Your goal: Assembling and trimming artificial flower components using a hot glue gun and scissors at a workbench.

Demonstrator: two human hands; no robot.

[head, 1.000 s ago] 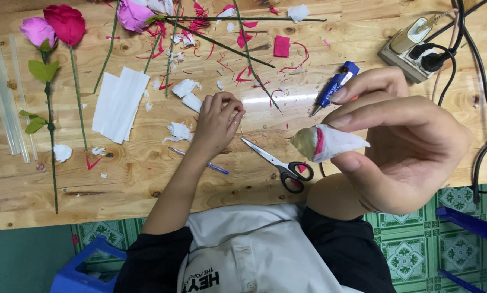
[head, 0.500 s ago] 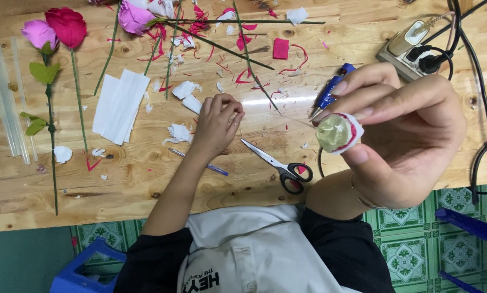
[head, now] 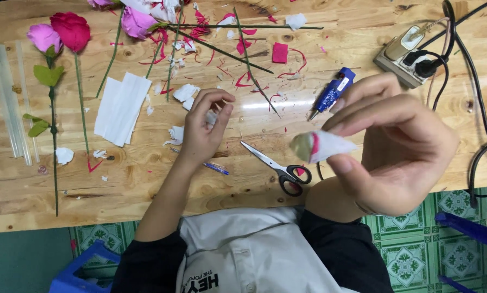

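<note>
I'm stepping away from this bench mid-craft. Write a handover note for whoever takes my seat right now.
Left grip: on the wooden table, pinching a white paper scrap.
Right grip: raised, pinching a small rolled paper bud, white with a pink edge.
Nearby: scissors, blue glue gun, white paper strips, bare stems.
Done: a pink rose and a red rose lie on stems, far left.
Left: the bud has no stem or outer petals.
</note>
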